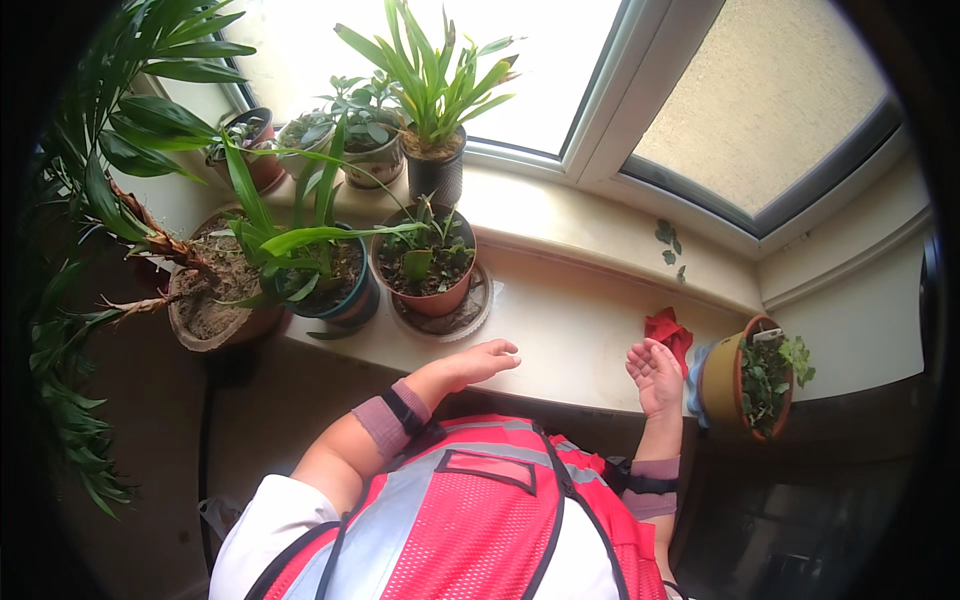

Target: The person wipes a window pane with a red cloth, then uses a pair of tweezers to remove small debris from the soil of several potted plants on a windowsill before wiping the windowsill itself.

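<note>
My left hand (pixel 484 363) hovers over the front edge of the white windowsill (pixel 566 330), palm turned down, fingers extended and holding nothing. Behind it stands a brown plastic pot (pixel 435 300) of small plants on a round saucer (pixel 480 311). My right hand (pixel 657 379) is raised at the right, palm partly turned up with the fingers slightly curled, and nothing shows in it. Just behind its fingertips lies a crumpled red cloth (pixel 673 334); whether they touch, I cannot tell. A yellow-brown pot (pixel 721 375) with a leafy plant stands to the right of that hand.
A teal-rimmed pot (pixel 360 289) and a large pot (pixel 217 322) with a palm crowd the left. On the raised ledge by the window stand a black pot (pixel 435 176) and several smaller ones. Loose leaves (pixel 667 236) lie at the ledge's right. Long leaves overhang the sill.
</note>
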The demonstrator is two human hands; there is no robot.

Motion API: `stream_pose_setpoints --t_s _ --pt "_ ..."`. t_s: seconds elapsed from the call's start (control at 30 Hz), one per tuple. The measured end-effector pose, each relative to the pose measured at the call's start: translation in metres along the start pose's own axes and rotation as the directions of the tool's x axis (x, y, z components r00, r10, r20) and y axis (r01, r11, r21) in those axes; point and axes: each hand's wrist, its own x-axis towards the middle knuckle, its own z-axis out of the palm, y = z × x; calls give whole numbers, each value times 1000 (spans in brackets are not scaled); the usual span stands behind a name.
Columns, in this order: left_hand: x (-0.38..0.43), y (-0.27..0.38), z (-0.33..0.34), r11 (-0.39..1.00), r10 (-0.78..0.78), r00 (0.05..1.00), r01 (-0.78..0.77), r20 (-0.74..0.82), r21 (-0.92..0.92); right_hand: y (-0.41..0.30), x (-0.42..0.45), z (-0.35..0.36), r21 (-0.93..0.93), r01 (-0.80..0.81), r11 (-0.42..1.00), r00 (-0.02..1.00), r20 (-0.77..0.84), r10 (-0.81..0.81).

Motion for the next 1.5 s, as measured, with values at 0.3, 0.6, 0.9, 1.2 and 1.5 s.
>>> stream_pose_setpoints --t_s 0.3,0.6,0.9,1.2,1.5 --pt "23 -14 4 991 28 996 -16 -89 131 0 10 -16 26 -15 1000 999 -35 16" --pt "37 20 30 991 -125 992 124 -27 -41 -17 49 -58 -17 -35 999 993 -112 33" --pt "118 103 50 977 177 977 -160 -117 139 -44 99 -59 156 -56 986 995 -71 68" --pt "288 212 86 368 816 563 -340 -126 865 -51 148 -51 645 -372 667 918 151 366" --pt "338 242 121 330 756 632 -143 -171 933 -48 171 -59 676 -398 620 904 173 392"
